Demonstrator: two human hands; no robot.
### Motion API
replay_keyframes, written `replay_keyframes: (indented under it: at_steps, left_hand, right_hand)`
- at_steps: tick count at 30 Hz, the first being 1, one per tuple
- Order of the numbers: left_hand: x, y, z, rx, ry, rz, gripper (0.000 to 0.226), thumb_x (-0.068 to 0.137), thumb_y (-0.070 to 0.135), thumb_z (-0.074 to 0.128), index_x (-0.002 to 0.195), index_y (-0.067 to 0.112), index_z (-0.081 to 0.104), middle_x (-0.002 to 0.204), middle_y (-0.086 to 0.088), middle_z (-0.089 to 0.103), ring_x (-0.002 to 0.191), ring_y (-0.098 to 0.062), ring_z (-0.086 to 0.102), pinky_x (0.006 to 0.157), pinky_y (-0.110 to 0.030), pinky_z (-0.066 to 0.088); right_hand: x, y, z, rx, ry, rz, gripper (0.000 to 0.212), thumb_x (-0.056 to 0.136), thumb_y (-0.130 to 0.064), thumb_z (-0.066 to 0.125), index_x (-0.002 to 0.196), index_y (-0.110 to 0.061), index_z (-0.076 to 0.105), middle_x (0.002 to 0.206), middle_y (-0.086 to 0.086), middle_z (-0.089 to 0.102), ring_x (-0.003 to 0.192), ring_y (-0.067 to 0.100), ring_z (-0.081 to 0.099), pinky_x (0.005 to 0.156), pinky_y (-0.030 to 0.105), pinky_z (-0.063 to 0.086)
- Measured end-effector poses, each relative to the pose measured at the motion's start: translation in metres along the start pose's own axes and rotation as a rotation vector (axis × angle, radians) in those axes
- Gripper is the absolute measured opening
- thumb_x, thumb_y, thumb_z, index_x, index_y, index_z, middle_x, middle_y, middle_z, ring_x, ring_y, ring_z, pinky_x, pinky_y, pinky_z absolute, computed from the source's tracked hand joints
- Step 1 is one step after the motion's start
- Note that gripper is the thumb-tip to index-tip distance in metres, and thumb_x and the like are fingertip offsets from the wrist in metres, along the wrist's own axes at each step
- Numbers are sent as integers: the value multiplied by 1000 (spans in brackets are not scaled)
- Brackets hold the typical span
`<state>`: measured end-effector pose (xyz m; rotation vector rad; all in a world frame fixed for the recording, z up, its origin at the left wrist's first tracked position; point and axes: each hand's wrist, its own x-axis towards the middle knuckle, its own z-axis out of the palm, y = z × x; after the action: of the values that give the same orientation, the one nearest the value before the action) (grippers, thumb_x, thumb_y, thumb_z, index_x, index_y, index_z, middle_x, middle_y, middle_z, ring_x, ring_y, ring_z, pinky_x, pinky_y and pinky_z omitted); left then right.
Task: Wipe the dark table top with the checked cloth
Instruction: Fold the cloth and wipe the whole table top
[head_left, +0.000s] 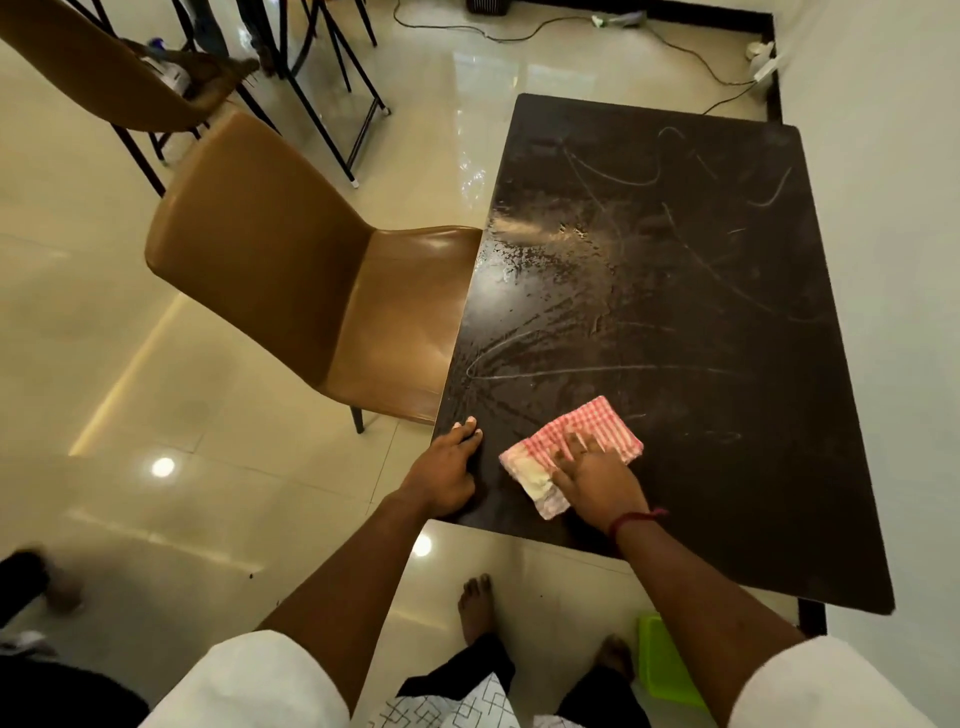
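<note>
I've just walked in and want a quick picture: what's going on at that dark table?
A person is wiping the dark table top with a red-and-white checked cloth. The right hand presses flat on the cloth near the table's near left corner, and the left hand rests on the left edge beside it. Wet streaks cover much of the top. A brown chair is pushed in at the left side.

the dark table top (675, 312), streaked with wet smears, bears a folded checked cloth (592, 421) near its close left corner.
</note>
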<state>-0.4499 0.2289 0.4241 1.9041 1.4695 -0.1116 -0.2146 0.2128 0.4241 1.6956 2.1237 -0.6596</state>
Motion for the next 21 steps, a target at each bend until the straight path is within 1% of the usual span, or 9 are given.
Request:
replay_keyframes:
  at_steps: [3, 7, 9, 10, 12, 14, 15, 18, 21]
  left_hand:
    - [-1, 1, -1, -21, 10, -7, 73, 86, 9, 53, 153, 12, 24, 163, -3, 11, 150, -23, 12, 118, -34, 19]
    - [-3, 4, -3, -26, -13, -23, 76, 86, 13, 56, 153, 11, 22, 164, -3, 9, 150, -23, 10, 119, -36, 21]
    - [-2, 4, -3, -24, -23, -15, 76, 85, 13, 56, 153, 12, 22, 164, -4, 8, 150, -23, 9, 119, -36, 20]
    - [-2, 3, -3, -35, -18, -8, 76, 85, 11, 56, 153, 13, 22, 164, -4, 9, 150, -22, 10, 118, -34, 20]
    - [-4, 3, -4, -87, 16, -2, 76, 83, 7, 56, 153, 16, 26, 163, -2, 14, 149, -19, 16, 116, -31, 23]
    - [-7, 2, -5, -147, 103, -4, 75, 80, 3, 59, 149, 19, 35, 161, 1, 23, 145, -17, 27, 113, -27, 28]
    - [-9, 1, -4, -180, 165, -6, 74, 78, 2, 61, 147, 19, 41, 158, 2, 29, 142, -17, 33, 111, -26, 30]
    - [-13, -6, 1, -342, 364, -30, 62, 78, -6, 60, 137, 12, 54, 148, -5, 47, 135, -21, 44, 110, -25, 31]
    - [-16, -15, 10, -480, 481, -84, 56, 81, -13, 51, 133, 7, 57, 141, -10, 54, 132, -24, 49, 113, -34, 36]
  right_hand:
    - [-5, -26, 7, -5, 36, 102, 49, 100, -37, 30, 144, -18, 39, 159, 10, 16, 145, 32, 15, 115, 48, 19]
    - [-28, -51, 20, -61, -4, -233, 48, 100, -37, 31, 144, -18, 38, 160, 11, 14, 146, 33, 13, 117, 50, 12]
    - [-23, -37, 10, -86, -40, -336, 46, 101, -37, 31, 142, -19, 41, 159, 9, 19, 145, 32, 17, 117, 49, 16]
    - [-17, -30, 5, -104, -37, -333, 46, 101, -37, 32, 141, -19, 43, 158, 10, 23, 143, 32, 22, 115, 48, 21]
    - [-1, -19, -5, -88, -4, -178, 44, 101, -36, 33, 138, -17, 48, 155, 12, 29, 138, 34, 31, 110, 45, 31]
    - [10, -20, -6, -70, 57, -4, 44, 99, -36, 34, 136, -16, 49, 155, 14, 28, 140, 35, 28, 110, 45, 32]
    - [11, -28, -3, -70, 65, 20, 45, 98, -35, 35, 136, -15, 49, 155, 15, 26, 141, 36, 25, 111, 46, 29]
    - [-2, -58, 13, -97, 30, -182, 45, 98, -33, 35, 137, -14, 48, 158, 16, 20, 143, 37, 20, 115, 48, 21]
    - [-13, -64, 12, -120, -19, -374, 47, 100, -34, 33, 142, -15, 42, 159, 13, 14, 146, 35, 12, 117, 47, 12]
